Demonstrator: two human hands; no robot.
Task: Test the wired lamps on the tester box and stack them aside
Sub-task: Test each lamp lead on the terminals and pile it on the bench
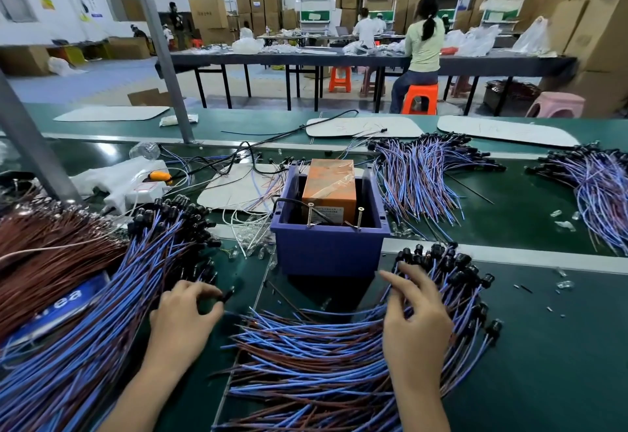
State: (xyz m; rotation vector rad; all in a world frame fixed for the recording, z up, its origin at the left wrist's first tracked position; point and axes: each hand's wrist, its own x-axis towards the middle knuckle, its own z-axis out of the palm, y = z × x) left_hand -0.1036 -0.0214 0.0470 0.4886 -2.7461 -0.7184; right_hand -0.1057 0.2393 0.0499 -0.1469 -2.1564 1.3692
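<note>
We see one purple tester box [328, 251] in the middle of the green table [543, 346], with two screws [310, 216] sticking up. Four heaps of wired lamps [418, 176] lie around it. Our left hand [185, 312] pinches one black lamp head [227, 294] near the box. Our right hand [416, 316] is spread, fingers [390, 277] touching the front heap [323, 357]. A blue label [68, 299] reads "ea".
</note>
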